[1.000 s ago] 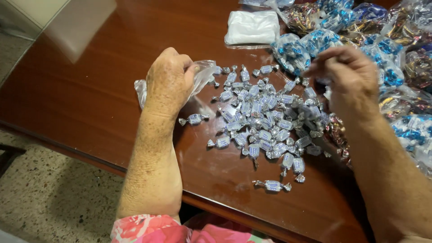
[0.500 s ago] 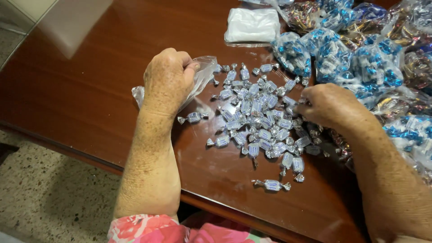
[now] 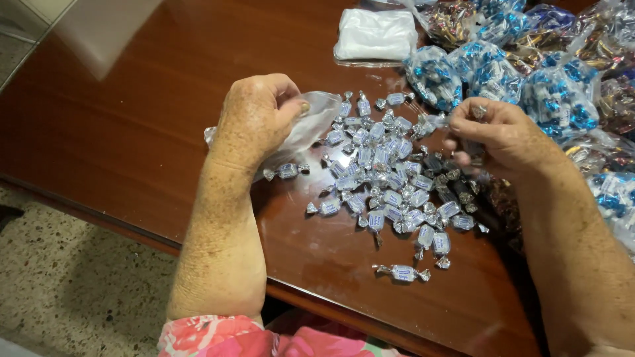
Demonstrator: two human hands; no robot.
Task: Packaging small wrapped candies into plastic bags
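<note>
Bright even light falling from above, pale glare streaking across the polished table (image 3: 119,132) at upper left, wrappers glinting, soft shadows lying under forearms, edges blurring slightly

Bare dark-red wooden surface (image 3: 132,99) lies open to the left and along the near edge. A loose heap of silver-blue wrapped candies (image 3: 390,178) fills the middle. Filled clear bags of blue sweets (image 3: 489,73) and a white folded packet (image 3: 376,34) block the far right.

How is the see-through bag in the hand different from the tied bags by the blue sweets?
The clear bag, held open by the left hand, looks empty and limp. The tied bags are stuffed full, round and closed, lying untouched on the table. Both are clear plastic.
</note>
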